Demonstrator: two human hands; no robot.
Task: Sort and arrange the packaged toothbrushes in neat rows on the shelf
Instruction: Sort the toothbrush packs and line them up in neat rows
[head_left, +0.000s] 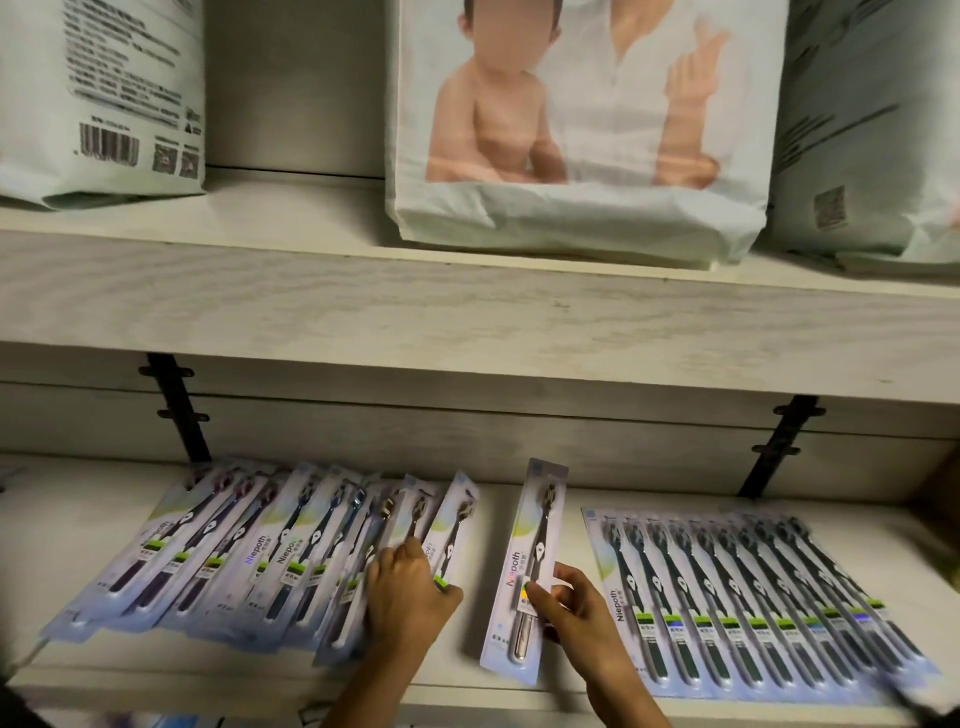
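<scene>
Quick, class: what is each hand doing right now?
Left hand: on the left pile of toothbrush packs, fingers curled; grip cannot be told.
Right hand: pinching the single toothbrush pack.

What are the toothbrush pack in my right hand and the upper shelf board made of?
Toothbrush pack in the right hand: probably printed card under clear glossy plastic; it glints. Upper shelf board: pale matte wood or laminate; grain streaks show.
</scene>
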